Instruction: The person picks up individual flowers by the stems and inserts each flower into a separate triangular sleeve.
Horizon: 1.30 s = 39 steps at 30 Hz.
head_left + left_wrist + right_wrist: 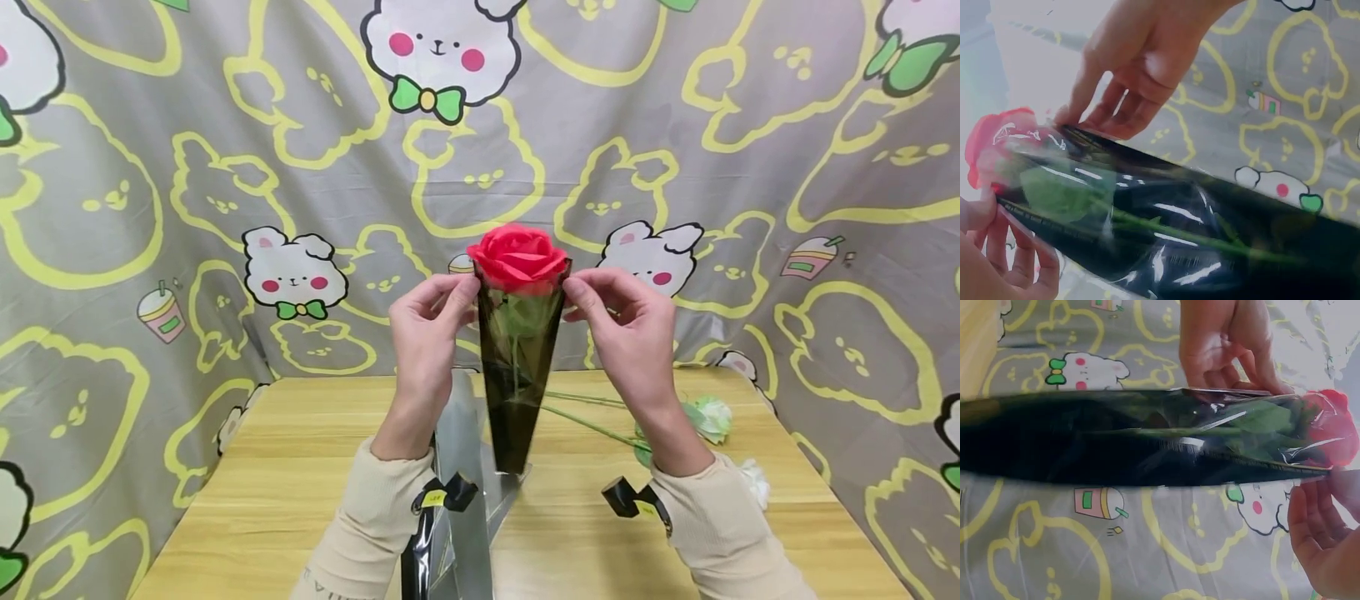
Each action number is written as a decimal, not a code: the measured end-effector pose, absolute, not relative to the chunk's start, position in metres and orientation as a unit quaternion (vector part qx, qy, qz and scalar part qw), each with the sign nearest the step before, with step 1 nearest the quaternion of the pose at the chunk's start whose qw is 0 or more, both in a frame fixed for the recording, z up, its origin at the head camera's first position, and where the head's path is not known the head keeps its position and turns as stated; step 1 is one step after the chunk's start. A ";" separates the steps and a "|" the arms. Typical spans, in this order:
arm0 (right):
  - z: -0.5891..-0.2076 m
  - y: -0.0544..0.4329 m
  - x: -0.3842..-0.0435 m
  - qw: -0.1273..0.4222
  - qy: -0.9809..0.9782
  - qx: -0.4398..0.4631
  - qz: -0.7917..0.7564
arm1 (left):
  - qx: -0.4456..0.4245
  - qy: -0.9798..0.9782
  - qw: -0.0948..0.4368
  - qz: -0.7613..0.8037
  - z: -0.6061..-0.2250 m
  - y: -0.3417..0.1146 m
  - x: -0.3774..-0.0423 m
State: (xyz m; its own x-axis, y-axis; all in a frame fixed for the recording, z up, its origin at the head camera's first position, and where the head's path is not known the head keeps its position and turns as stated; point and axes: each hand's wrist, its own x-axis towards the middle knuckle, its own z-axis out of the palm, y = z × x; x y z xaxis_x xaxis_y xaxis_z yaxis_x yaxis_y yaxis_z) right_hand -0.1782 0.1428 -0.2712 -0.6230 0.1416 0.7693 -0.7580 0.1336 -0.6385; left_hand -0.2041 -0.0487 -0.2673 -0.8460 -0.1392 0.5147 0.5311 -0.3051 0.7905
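Observation:
A red artificial rose (519,257) stands upright inside a tapered black-and-clear plastic sleeve (517,392), held up above the table. Its bloom fills the sleeve's wide top, and the green stem (1179,237) shows through the clear front in the left wrist view. My left hand (431,333) pinches the left top edge of the sleeve between thumb and fingers. On the opposite side, my right hand (630,325) pinches the right top edge the same way. The sleeve's narrow end points down toward the tabletop.
On the wooden table (300,467), clear and black plastic sleeves (461,492) lie below my left forearm. Pale artificial flowers (708,418) with green stems (592,422) lie to the right, partly behind my right arm. A patterned cloth (480,175) hangs around the back and sides.

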 end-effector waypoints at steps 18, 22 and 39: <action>-0.240 0.131 -0.172 0.378 -0.666 0.222 0.603 | -0.217 -0.561 0.220 -0.768 -0.234 -0.048 -0.206; -0.240 0.127 -0.173 0.383 -0.668 0.212 0.602 | -0.219 -0.590 0.172 -0.758 -0.242 -0.049 -0.200; -0.248 0.131 -0.168 0.370 -0.713 0.204 0.560 | -0.300 -0.723 0.151 -0.604 -0.281 -0.031 -0.197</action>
State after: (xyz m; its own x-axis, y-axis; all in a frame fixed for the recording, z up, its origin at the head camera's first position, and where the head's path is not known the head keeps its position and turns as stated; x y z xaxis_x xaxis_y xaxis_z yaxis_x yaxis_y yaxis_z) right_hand -0.1677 0.1310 -0.2482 -0.6439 0.1237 0.7550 -0.7042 0.2898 -0.6481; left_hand -0.1968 -0.0307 -0.2810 -0.7746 0.2503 0.5808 0.6160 0.0903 0.7826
